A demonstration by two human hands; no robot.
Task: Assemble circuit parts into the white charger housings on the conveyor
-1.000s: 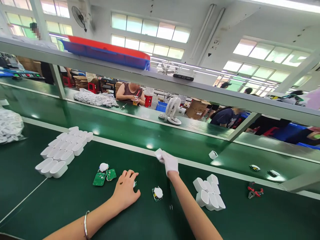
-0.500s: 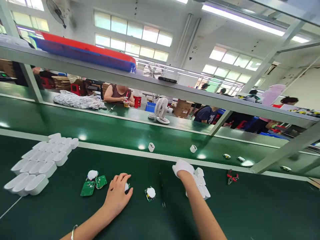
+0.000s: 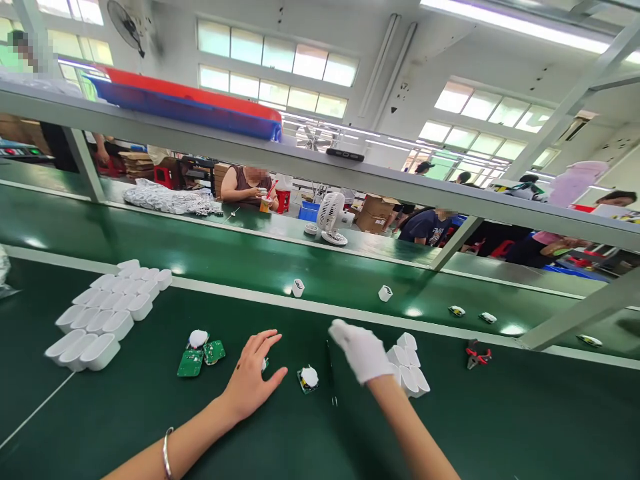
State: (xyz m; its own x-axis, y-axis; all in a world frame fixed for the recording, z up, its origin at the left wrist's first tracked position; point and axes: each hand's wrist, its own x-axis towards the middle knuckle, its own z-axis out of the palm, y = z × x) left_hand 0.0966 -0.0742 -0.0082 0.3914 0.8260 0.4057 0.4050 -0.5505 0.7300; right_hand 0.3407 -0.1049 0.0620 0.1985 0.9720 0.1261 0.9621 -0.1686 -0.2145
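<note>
My bare left hand, with a silver bracelet at the wrist, is over the green bench with its thumb and fingers apart. Beneath it a small white-topped part shows, mostly hidden by the hand. Just to its right lies a circuit board with a round white part. My right hand, in a white glove, hovers beside a pair of dark tweezers; its fingers point away to the left and are blurred, so a hold on anything is not visible. Several white plastic housings stand right of the glove.
Rows of white housings stand on the left, near green circuit boards. Red-handled pliers lie on the right. Beyond the pale bench edge, two housings and several small boards lie on a green strip. A shelf frame spans above.
My right hand has moved left, away from the group of housings and toward the tweezers. My left hand's thumb and fingers have spread wider. The view has shifted slightly.
</note>
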